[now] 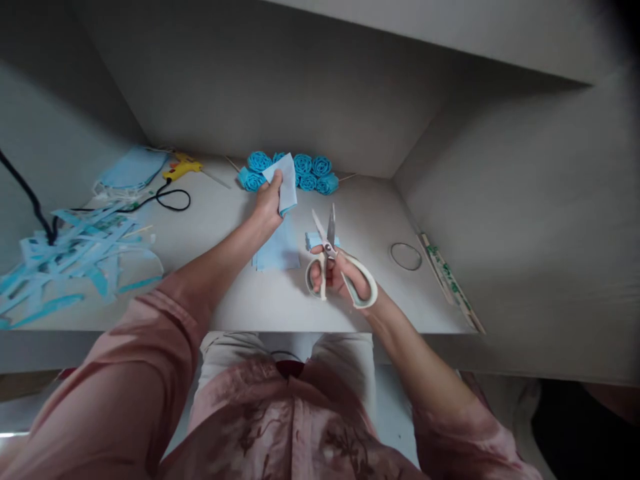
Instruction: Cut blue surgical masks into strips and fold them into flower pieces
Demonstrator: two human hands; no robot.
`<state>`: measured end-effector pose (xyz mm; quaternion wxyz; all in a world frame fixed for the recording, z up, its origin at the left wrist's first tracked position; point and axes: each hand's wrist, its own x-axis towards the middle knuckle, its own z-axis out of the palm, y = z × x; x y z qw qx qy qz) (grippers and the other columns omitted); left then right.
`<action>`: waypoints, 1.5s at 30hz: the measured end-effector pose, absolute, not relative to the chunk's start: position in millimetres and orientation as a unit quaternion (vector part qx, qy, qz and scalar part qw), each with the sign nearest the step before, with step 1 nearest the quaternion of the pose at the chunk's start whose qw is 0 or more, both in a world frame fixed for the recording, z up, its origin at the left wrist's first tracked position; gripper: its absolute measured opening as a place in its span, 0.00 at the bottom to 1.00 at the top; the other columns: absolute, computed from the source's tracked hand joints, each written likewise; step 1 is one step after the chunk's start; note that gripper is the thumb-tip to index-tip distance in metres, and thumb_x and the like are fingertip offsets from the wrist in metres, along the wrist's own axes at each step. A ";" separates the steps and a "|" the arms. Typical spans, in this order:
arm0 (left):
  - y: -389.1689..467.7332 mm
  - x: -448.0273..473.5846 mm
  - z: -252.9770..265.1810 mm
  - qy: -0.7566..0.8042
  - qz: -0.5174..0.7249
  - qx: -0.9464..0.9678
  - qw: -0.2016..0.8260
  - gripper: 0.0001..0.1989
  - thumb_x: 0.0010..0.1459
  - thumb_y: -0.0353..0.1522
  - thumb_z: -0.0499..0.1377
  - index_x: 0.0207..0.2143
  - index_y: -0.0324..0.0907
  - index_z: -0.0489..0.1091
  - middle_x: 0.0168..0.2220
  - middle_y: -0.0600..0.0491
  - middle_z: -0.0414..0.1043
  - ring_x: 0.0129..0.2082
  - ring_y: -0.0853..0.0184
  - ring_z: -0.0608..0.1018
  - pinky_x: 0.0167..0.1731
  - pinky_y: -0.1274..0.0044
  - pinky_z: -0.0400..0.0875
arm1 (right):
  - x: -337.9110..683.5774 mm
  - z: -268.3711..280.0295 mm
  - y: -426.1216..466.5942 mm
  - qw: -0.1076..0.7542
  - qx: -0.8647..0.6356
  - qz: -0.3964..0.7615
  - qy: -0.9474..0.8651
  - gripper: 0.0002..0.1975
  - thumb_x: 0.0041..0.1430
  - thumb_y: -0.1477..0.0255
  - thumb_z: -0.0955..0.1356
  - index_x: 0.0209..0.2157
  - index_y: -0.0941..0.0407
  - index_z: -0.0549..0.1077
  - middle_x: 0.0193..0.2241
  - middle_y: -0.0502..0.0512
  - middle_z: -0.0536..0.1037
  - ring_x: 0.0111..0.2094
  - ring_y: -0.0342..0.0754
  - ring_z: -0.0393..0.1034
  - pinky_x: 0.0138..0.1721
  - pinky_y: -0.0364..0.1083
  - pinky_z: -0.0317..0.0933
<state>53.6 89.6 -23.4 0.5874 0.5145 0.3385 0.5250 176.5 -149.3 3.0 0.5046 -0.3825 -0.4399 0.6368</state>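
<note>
In the head view, my left hand pinches a folded pale blue sheet and holds it up over the table. My right hand has its fingers through the cream handles of a pair of scissors. The blades are spread and point away from me, apart from the held sheet. Beneath my left hand lies a stack of light blue sheets. A small blue piece rests behind the scissors, partly hidden. Beyond the sheet sits a row of blue rolled flowers, some covered by it.
Blue offcut strips are heaped at the left. Behind them are several blue face masks and a yellow glue gun with a black cord. At the right lie a thin ring and chopsticks in wrappers. Walls enclose the table.
</note>
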 end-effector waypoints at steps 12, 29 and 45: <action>68.4 64.0 -7.3 0.320 0.598 0.312 0.665 0.17 0.52 0.47 0.66 0.34 0.44 0.70 0.40 0.49 0.78 0.43 0.62 0.79 0.39 0.73 0.76 | 155.2 7.4 -138.7 0.480 -0.422 0.651 -0.411 0.25 0.55 0.52 0.69 0.46 0.56 0.72 0.28 0.51 0.77 0.25 0.44 0.71 0.28 0.45 0.67; 70.6 67.3 -12.3 0.314 0.620 0.320 0.644 0.16 0.55 0.45 0.64 0.35 0.43 0.69 0.40 0.49 0.78 0.42 0.63 0.79 0.41 0.72 0.75 | 157.9 3.8 -134.0 0.487 -0.417 0.653 -0.404 0.25 0.55 0.52 0.69 0.46 0.56 0.72 0.27 0.51 0.77 0.23 0.43 0.69 0.25 0.44 0.66; 56.6 74.8 -13.8 0.310 0.653 0.386 0.573 0.22 0.55 0.51 0.61 0.37 0.41 0.69 0.38 0.49 0.76 0.40 0.64 0.78 0.42 0.72 0.74 | 158.3 2.5 -106.5 0.514 -0.390 0.655 -0.394 0.22 0.56 0.54 0.69 0.45 0.55 0.71 0.28 0.51 0.77 0.25 0.43 0.70 0.29 0.45 0.68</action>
